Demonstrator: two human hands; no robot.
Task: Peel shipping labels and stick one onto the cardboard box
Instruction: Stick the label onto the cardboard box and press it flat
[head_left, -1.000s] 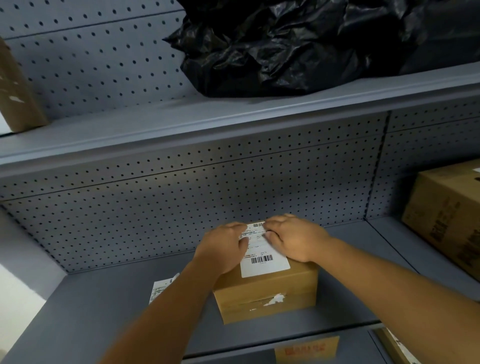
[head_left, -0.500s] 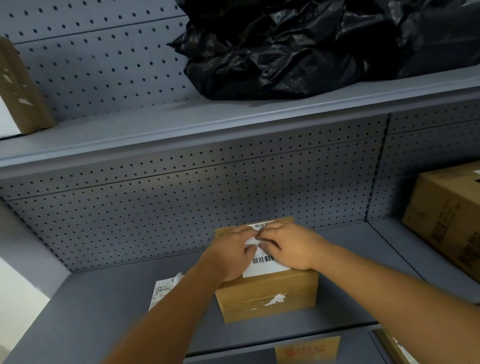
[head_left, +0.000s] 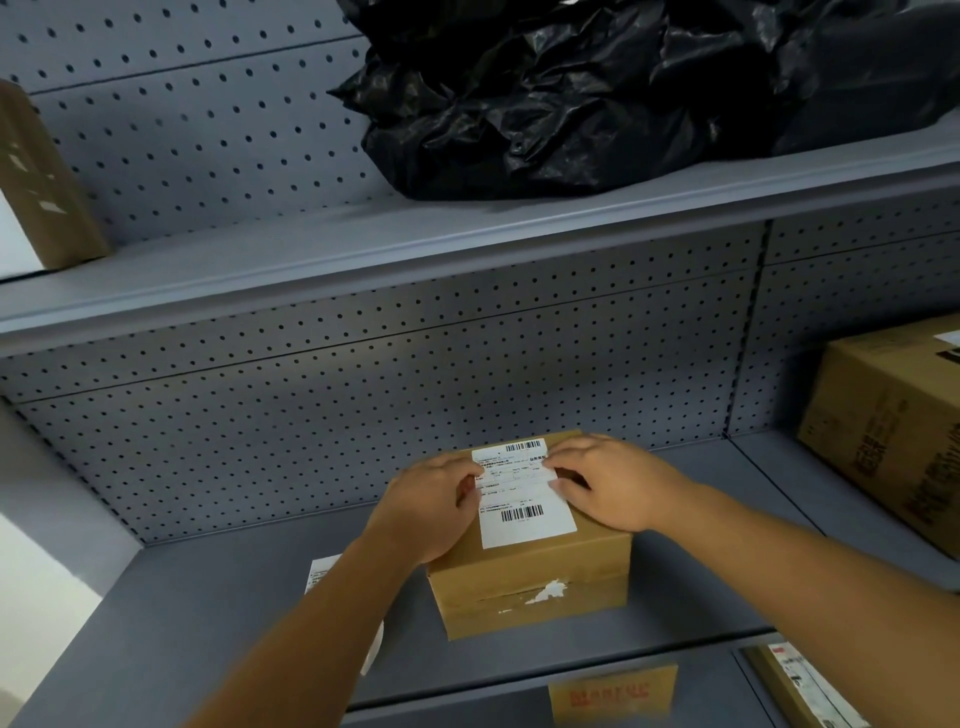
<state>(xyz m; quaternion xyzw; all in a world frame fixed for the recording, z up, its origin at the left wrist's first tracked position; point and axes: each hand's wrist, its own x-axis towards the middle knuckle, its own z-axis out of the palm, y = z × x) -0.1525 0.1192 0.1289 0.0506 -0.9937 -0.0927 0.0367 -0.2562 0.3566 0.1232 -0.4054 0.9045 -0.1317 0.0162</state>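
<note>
Label: the white rectangular paper shipping label (head_left: 524, 493) with two barcodes lay flat on the top face of the box, low and centre in the frame, its long side running away from the viewer.
Box: the small brown cardboard box (head_left: 530, 582) sat on the grey metal shelf (head_left: 218, 603), with a torn white scrap on its front face.
Left hand: the left hand (head_left: 428, 506) rested on the box top at the label's left edge, fingers curled loosely and fingertips touching the paper; this grip enclosed nothing and only pressed down.
Right hand: the right hand (head_left: 605, 486) lay spread and flat at the label's right edge, fingertips on the upper right part of the label; it too pinched nothing.
Handling of label: thin, light and limp, likely sticky on the underside, so it would crease or trap bubbles; best worked by pressing from the middle outward to the edges, not by lifting.
Handling of box: stiff and probably light, so it could slide on the smooth shelf under sideways rubbing; steadying one side would help.
Adhesion: the near corners looked flat, though the far edge under the fingers could not be judged.
Spare label: another white printed sheet (head_left: 324, 571) lay on the shelf at lower left, partly hidden by the left forearm.
</note>
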